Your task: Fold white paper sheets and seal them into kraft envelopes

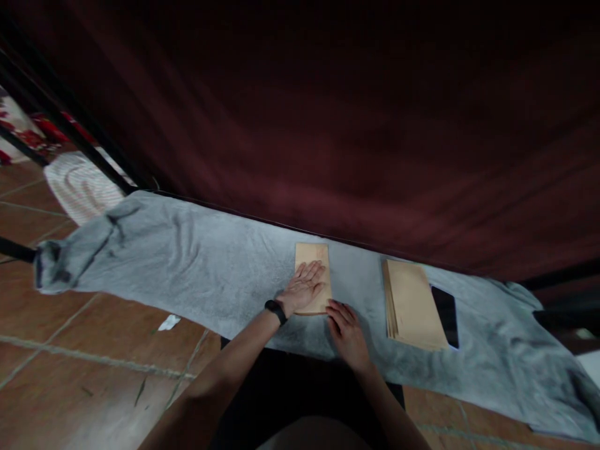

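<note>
A brown paper envelope (312,252) lies flat on a grey cloth in front of me. My left hand (304,287), with a black band on its wrist, rests flat on the envelope, fingers stretched out. At the envelope's lower right corner is my right hand (347,331), its bent fingertips and thumb closed at the edge. Part of the envelope is hidden under my left hand. To the right sits a fanned stack of similar brown envelopes (415,300), partly covering a dark phone (446,315).
The grey cloth (225,250) covers a long, narrow surface. Behind it hangs a dark red curtain (300,156). Black metal bars (70,125) and a striped cloth (87,184) are at the left. A white scrap (169,322) lies on the tiled floor (107,375).
</note>
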Demonstrator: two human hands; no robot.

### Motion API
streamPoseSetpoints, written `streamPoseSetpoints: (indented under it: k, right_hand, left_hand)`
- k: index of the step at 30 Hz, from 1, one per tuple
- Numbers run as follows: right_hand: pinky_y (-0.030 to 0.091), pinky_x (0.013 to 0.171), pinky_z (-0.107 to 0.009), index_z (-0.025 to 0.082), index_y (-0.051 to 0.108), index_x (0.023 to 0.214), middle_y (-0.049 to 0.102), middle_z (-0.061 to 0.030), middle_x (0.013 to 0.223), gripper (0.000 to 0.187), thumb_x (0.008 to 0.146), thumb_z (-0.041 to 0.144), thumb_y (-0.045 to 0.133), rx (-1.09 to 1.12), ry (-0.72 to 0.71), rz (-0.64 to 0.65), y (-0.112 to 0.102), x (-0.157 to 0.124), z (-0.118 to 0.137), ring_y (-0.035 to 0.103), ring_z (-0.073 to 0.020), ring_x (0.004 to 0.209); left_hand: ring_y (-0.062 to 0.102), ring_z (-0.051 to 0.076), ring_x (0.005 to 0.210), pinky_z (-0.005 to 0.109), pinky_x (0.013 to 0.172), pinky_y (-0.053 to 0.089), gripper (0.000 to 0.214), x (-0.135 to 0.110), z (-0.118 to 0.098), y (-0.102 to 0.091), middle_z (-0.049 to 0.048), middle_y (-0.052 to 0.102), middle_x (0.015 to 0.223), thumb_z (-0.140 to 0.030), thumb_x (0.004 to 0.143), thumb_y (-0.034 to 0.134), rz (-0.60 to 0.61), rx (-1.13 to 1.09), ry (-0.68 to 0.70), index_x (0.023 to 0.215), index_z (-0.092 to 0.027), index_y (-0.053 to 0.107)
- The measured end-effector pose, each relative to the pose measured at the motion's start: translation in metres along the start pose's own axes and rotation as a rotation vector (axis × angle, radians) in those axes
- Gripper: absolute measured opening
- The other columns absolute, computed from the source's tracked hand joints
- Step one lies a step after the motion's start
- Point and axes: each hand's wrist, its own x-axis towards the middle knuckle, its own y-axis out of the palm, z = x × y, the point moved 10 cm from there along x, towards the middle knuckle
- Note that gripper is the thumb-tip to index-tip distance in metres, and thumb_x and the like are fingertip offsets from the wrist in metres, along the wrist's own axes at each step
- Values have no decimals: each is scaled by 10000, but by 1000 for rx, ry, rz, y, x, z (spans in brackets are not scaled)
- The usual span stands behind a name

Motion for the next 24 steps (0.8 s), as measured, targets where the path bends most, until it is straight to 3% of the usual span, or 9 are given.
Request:
streamPoseSetpoints:
  k: [8, 14, 19, 24]
  right_hand:
    - [490, 1133, -462, 248, 699, 1268, 699, -63, 1349, 336, 1017, 174, 489, -9, -5, -21, 0, 2, 1, 641, -228, 1266]
    - [476, 1150, -459, 243, 700, 1263, 702, -59, 1347, 338, 996, 153, 514, -28, 5, -10, 0, 3, 1, 644, -225, 1265]
    - [477, 1151, -466, 238, 706, 1249, 703, -63, 1344, 326, 993, 151, 522, -21, 15, 1, 0, 4, 2, 645, -227, 1266]
    - [497, 1134, -469, 256, 712, 1241, 714, -58, 1325, 320, 1001, 157, 525, -3, 28, -19, -3, 5, 2, 660, -228, 1247]
  left_hand:
    - [219, 249, 1581, 477, 1294, 145, 629, 36, 28, -9, 122, 304, 1684, -445, 1065, 245, -51, 32, -90, 1608, -137, 321]
    - [195, 281, 1586, 504, 1290, 136, 599, 56, 44, -12, 79, 326, 1681, -416, 1058, 250, -47, 20, -151, 1598, -181, 359]
    - [211, 275, 1582, 502, 1288, 144, 579, 57, 39, -12, 55, 358, 1669, -383, 1054, 248, -29, 14, -136, 1589, -207, 381]
    - [220, 221, 1580, 431, 1290, 166, 584, 35, 21, -9, 53, 321, 1683, -391, 1062, 230, 24, -20, -46, 1595, -192, 363]
